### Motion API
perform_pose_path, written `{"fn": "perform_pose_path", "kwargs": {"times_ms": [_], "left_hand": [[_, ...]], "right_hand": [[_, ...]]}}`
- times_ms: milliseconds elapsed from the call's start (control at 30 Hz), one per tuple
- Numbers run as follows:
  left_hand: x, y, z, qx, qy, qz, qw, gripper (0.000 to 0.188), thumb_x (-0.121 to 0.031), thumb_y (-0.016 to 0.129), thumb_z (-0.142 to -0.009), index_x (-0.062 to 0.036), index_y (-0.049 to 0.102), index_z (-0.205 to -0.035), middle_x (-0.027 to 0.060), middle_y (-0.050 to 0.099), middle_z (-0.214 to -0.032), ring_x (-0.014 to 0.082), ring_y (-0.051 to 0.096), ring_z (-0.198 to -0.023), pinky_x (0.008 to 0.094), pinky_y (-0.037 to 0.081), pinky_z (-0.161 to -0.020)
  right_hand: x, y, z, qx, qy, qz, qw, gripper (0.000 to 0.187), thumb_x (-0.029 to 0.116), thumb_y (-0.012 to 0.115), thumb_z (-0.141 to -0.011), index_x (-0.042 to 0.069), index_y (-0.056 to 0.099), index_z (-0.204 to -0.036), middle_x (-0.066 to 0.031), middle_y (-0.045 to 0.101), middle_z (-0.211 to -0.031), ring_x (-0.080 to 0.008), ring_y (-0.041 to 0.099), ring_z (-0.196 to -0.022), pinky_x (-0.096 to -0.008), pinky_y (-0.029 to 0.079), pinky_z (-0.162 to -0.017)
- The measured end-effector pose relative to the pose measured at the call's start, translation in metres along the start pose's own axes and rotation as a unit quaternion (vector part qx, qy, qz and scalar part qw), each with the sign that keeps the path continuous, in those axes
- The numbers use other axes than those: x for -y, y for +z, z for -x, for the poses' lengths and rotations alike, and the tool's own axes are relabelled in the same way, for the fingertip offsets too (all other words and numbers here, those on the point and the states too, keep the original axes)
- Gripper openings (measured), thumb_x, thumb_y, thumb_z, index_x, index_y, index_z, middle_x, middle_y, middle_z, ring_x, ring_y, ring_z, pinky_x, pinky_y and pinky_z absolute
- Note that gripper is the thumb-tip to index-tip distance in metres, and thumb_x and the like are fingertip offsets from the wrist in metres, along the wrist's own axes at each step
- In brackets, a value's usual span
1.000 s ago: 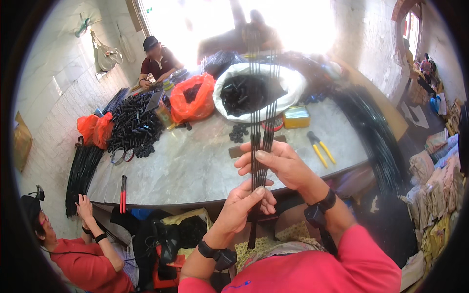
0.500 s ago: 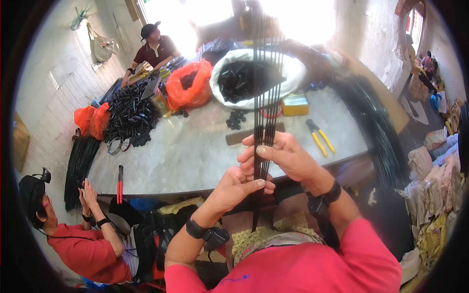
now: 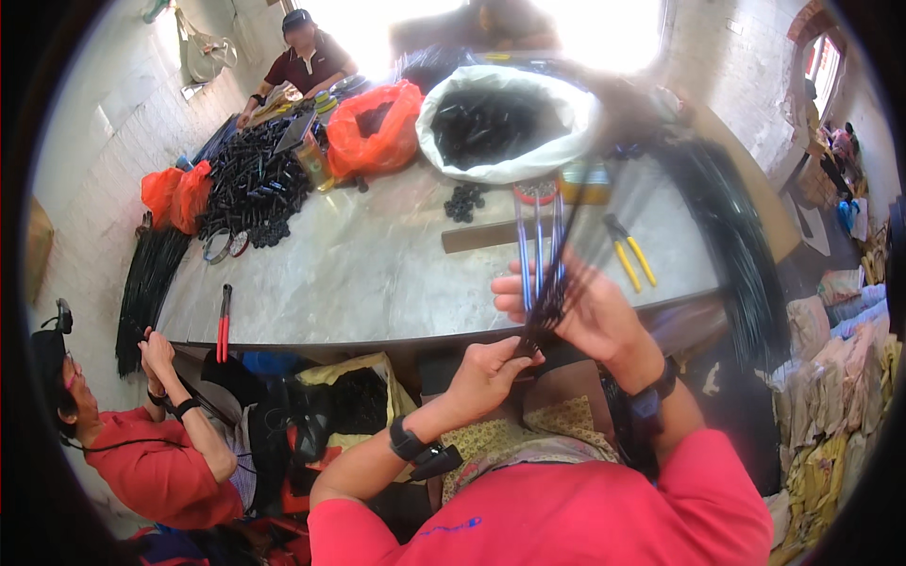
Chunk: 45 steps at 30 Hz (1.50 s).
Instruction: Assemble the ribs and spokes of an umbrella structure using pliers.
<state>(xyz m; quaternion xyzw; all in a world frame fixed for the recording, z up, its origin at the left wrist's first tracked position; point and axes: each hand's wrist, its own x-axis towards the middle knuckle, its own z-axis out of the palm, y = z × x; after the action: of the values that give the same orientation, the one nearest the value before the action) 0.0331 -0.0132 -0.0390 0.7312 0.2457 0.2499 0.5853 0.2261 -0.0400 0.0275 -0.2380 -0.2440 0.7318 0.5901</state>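
Observation:
Over the near table edge I hold a bundle of long thin black rods [image 3: 545, 319], fanned out at the top and blurred by motion. Some of them shine bluish where the light strikes. My left hand [image 3: 491, 375] is closed round their lower end, thumb on top. Against the fanned part lies my right hand [image 3: 593, 316], its fingers stretched out behind the rods and not wrapped round them. Beyond the hands, a flat brown bar [image 3: 491, 236] lies on the grey table [image 3: 377, 274]. Yellow-handled pliers [image 3: 629, 253] rest to the right of my right hand.
At the back stand a white sack [image 3: 453, 172] of black parts and a red bag [image 3: 377, 146]. Black tubes [image 3: 250, 174] are heaped at left, near red-handled pliers [image 3: 224, 323]. Long black rods [image 3: 727, 226] line the right edge. Co-workers sit at left [image 3: 156, 462] and far left [image 3: 307, 66].
The rods have gone from a narrow upright bundle to a fan leaning right. My right hand has moved slightly right and down and its fingers have spread. The left still grips the lower end.

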Motion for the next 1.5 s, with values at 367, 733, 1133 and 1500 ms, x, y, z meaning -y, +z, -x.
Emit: {"fn": "perform_pose_path", "kwargs": {"times_ms": [367, 733, 1133, 1500], "left_hand": [[0.134, 0.037, -0.007, -0.139, 0.021, -0.016, 0.99, 0.017, -0.003, 0.059, -0.097, 0.0027, 0.071, -0.107, 0.0113, 0.076, -0.102, 0.0172, 0.073, -0.096, 0.0286, 0.056, -0.084], [0.158, 0.034, -0.007, -0.109, -0.059, 0.078, 0.989, 0.015, -0.002, 0.058, -0.098, 0.0034, 0.069, -0.107, 0.0121, 0.075, -0.103, 0.0179, 0.072, -0.099, 0.0306, 0.055, -0.089], [0.164, 0.017, -0.01, -0.079, -0.056, 0.04, 0.995, 0.02, -0.003, 0.057, -0.098, 0.0012, 0.07, -0.113, 0.011, 0.076, -0.106, 0.0165, 0.07, -0.101, 0.0307, 0.054, -0.091], [0.184, 0.008, -0.011, -0.092, -0.027, -0.057, 0.994, 0.023, -0.004, 0.063, -0.092, 0.0022, 0.069, -0.113, 0.0214, 0.073, -0.104, 0.0317, 0.073, -0.097, 0.0365, 0.056, -0.084]], "right_hand": [[0.037, -0.095, -0.122, -0.007, -0.033, 0.103, 0.994, 0.042, 0.032, 0.056, -0.103, -0.005, 0.055, -0.124, -0.0275, 0.067, -0.115, -0.0351, 0.071, -0.102, -0.0436, 0.059, -0.09], [0.051, -0.133, -0.128, -0.167, -0.277, 0.775, 0.542, 0.041, 0.021, 0.057, -0.097, -0.004, 0.053, -0.13, -0.0252, 0.06, -0.123, -0.0431, 0.055, -0.12, -0.0463, 0.043, -0.103], [-0.009, -0.065, -0.047, 0.119, -0.156, 0.709, 0.677, 0.055, 0.036, 0.088, -0.073, 0.005, 0.07, -0.114, -0.01, 0.067, -0.104, -0.0254, 0.065, -0.092, -0.035, 0.052, -0.084], [-0.056, -0.09, -0.052, 0.121, -0.132, 0.592, 0.786, 0.022, 0.024, 0.078, -0.087, 0.004, 0.072, -0.094, -0.0099, 0.067, -0.083, -0.0255, 0.067, -0.073, -0.0339, 0.052, -0.065]]}}
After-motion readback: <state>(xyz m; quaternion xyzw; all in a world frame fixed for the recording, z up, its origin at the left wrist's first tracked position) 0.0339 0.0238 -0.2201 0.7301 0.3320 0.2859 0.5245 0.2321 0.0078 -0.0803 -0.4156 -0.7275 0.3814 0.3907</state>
